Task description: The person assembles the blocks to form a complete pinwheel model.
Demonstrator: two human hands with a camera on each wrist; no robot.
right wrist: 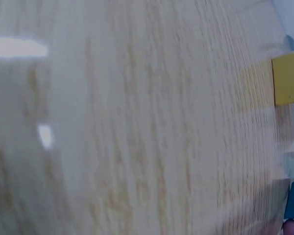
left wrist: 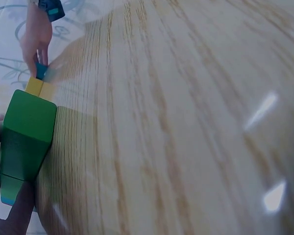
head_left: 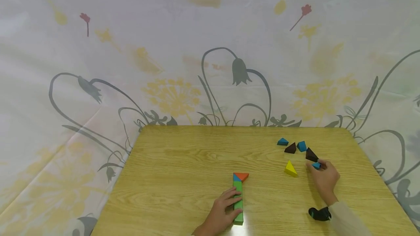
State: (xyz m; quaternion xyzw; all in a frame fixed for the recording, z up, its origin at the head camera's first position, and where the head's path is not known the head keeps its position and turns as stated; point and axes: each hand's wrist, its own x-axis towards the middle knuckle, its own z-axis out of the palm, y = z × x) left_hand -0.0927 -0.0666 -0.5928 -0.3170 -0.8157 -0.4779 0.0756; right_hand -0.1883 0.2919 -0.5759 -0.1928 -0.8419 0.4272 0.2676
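My left hand [head_left: 220, 211] rests on a green block [head_left: 238, 210], its fingers laid across the top and the thumb near the lower end. A seam in the left wrist view divides the green length. At its far end, a blue triangular block [head_left: 236, 177] meets an orange triangular block [head_left: 241, 176]. On the right, my right hand [head_left: 326, 177] pinches a small blue triangular block [head_left: 316, 165] between thumb and fingers. Just beyond its fingertips lies a dark brown triangular block [head_left: 311, 154]. The right wrist view catches only a fingertip [right wrist: 290, 227] at its edge.
Left of the right hand stands a yellow triangular block [head_left: 290, 169]. Farther back are another dark triangular block [head_left: 291, 148] and two blue blocks, one [head_left: 302, 146] beside it and one [head_left: 282, 141] behind. A black device [head_left: 319, 214] sits at the right wrist. Patterned cloth backs the wooden table [head_left: 174, 156].
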